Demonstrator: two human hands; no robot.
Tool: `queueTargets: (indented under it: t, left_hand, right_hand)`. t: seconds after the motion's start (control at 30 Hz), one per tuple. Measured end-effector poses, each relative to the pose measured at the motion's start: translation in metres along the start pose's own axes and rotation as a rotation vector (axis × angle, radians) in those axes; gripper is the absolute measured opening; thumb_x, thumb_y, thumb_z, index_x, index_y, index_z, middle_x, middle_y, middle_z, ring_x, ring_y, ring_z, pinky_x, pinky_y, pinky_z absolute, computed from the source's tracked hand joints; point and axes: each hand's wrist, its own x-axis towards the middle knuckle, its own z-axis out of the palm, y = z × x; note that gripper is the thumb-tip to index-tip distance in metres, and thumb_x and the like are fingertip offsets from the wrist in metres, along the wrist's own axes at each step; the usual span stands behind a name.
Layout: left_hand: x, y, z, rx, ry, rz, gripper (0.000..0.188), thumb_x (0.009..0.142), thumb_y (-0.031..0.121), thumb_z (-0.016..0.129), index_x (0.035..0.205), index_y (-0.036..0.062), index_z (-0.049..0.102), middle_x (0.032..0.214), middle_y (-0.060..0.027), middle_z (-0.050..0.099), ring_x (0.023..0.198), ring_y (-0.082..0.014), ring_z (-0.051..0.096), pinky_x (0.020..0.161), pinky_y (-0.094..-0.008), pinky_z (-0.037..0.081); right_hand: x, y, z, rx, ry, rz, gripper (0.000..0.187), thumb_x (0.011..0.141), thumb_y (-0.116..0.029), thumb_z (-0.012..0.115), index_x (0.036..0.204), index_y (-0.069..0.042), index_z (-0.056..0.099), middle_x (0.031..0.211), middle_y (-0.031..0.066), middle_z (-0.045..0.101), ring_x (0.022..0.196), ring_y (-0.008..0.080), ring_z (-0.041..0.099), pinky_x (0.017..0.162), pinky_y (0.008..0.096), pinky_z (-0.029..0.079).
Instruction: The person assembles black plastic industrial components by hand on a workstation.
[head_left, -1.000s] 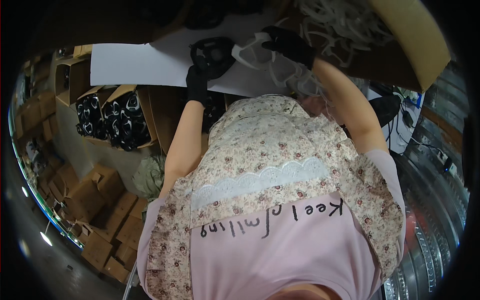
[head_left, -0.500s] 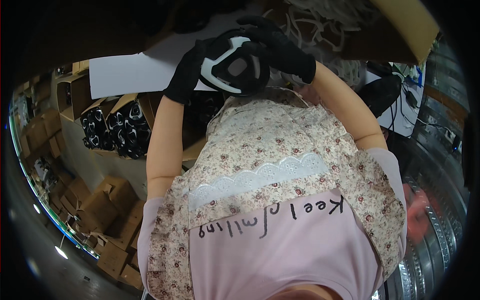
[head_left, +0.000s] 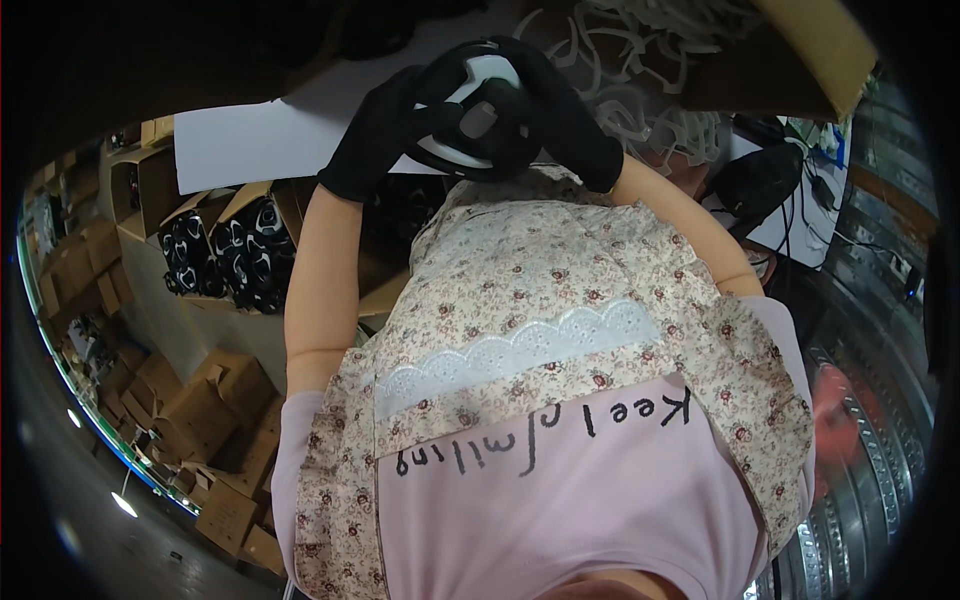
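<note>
Both my hands wear black gloves and hold a rounded black shell (head_left: 505,150) with a pale curved trim (head_left: 492,70) and a grey patch in its middle. My left hand (head_left: 385,130) is closed on its left side, the thumb lying across the trim. Wrapped round the right side is my right hand (head_left: 565,120), its fingers curled over the far edge. Dark glove against dark shell hides exactly where some fingertips press. The shell is held just beyond my flowered apron (head_left: 530,270), over the near edge of a white tabletop (head_left: 235,145).
Translucent curved frames (head_left: 650,50) are heaped beyond my right hand beside a cardboard flap (head_left: 820,50). Cartons of black and pale shells (head_left: 255,255) stand below the table at left. Further down are brown boxes (head_left: 215,405). Cables (head_left: 800,200) and a black object (head_left: 755,180) lie at right.
My left thumb has come over the front of the shell. My right hand has drawn down and closer round its right side, and the shell has turned slightly.
</note>
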Motion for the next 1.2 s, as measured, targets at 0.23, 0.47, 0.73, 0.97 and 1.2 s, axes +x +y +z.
queueTargets:
  t: [0.23, 0.47, 0.73, 0.97, 1.2]
  left_hand:
    - [-0.005, 0.000, 0.012, -0.058, 0.066, 0.020, 0.042, 0.082, 0.017, 0.074, 0.119, 0.0004, 0.062, 0.105, -0.0056, 0.066, 0.094, -0.0130, 0.061, 0.081, -0.0291, 0.050]
    - [-0.002, -0.018, 0.019, 0.014, 0.021, -0.023, 0.040, 0.081, 0.016, 0.075, 0.117, 0.0010, 0.063, 0.101, -0.0061, 0.067, 0.090, -0.0134, 0.062, 0.079, -0.0275, 0.050]
    - [-0.013, -0.047, 0.054, -0.709, 0.244, -0.127, 0.048, 0.095, 0.027, 0.062, 0.132, 0.0009, 0.048, 0.119, -0.0096, 0.060, 0.107, -0.0160, 0.059, 0.087, -0.0312, 0.052]
    - [-0.025, -0.011, 0.043, -0.125, 0.110, -0.086, 0.045, 0.096, 0.025, 0.059, 0.135, 0.0035, 0.050, 0.124, -0.0113, 0.061, 0.112, -0.0193, 0.060, 0.091, -0.0320, 0.050]
    - [-0.035, -0.005, 0.036, 0.299, 0.031, -0.133, 0.042, 0.093, 0.022, 0.061, 0.130, 0.0023, 0.054, 0.119, -0.0143, 0.062, 0.106, -0.0174, 0.061, 0.090, -0.0293, 0.049]
  right_hand:
    - [0.009, -0.016, -0.013, 0.339, 0.068, -0.004, 0.049, 0.094, -0.014, 0.061, 0.139, -0.008, 0.044, 0.130, 0.0088, 0.053, 0.119, 0.0175, 0.054, 0.099, 0.0310, 0.046]
    - [0.003, 0.006, -0.008, 0.133, -0.089, 0.239, 0.037, 0.091, -0.019, 0.064, 0.122, -0.001, 0.055, 0.113, 0.0109, 0.063, 0.103, 0.0174, 0.062, 0.084, 0.0295, 0.052]
    - [-0.008, 0.029, -0.004, 0.307, 0.323, 0.207, 0.039, 0.091, -0.023, 0.065, 0.121, -0.002, 0.052, 0.110, 0.0095, 0.060, 0.101, 0.0162, 0.058, 0.088, 0.0313, 0.048]
    - [0.011, 0.001, -0.032, -0.483, 0.011, -0.308, 0.062, 0.084, -0.032, 0.073, 0.135, -0.007, 0.049, 0.127, 0.0139, 0.058, 0.111, 0.0263, 0.059, 0.095, 0.0363, 0.048]
    - [0.019, -0.037, -0.036, -0.212, -0.653, 0.396, 0.035, 0.086, -0.032, 0.068, 0.110, -0.006, 0.068, 0.098, 0.0128, 0.069, 0.086, 0.0219, 0.068, 0.075, 0.0337, 0.053]
